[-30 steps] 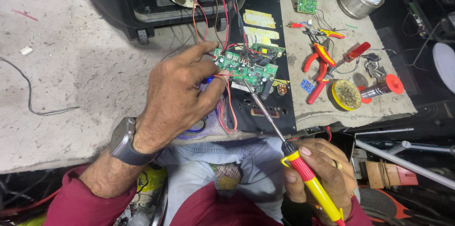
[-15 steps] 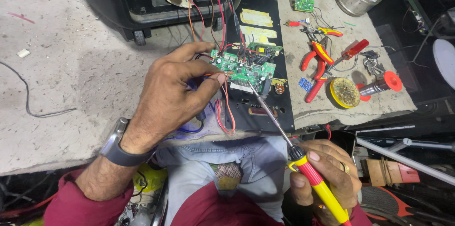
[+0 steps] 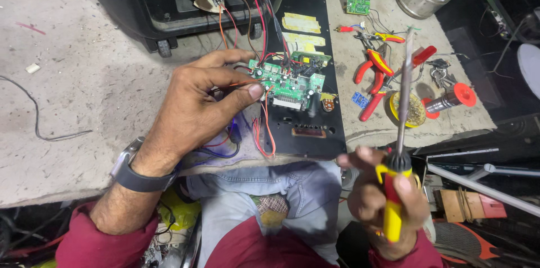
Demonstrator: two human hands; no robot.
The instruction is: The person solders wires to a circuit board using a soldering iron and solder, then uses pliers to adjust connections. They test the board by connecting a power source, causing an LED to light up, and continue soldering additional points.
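The left hand (image 3: 194, 107) pinches the green circuit board (image 3: 289, 79) by its near edge, thumb on the red wires (image 3: 264, 133), over a black panel (image 3: 306, 116). The right hand (image 3: 385, 200) is closed round a yellow-red screwdriver (image 3: 396, 150), shaft upright and blurred, well clear of the board. Pliers (image 3: 374, 74) and a solder spool (image 3: 453, 98) lie just right. To work well, I judge: keep the board steady, seat the tip squarely, and stay off the wires

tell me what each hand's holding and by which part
The right hand grips a screwdriver by its yellow-and-red handle, shaft pointing up. The left hand pinches a thin wire at the edge of the green board.
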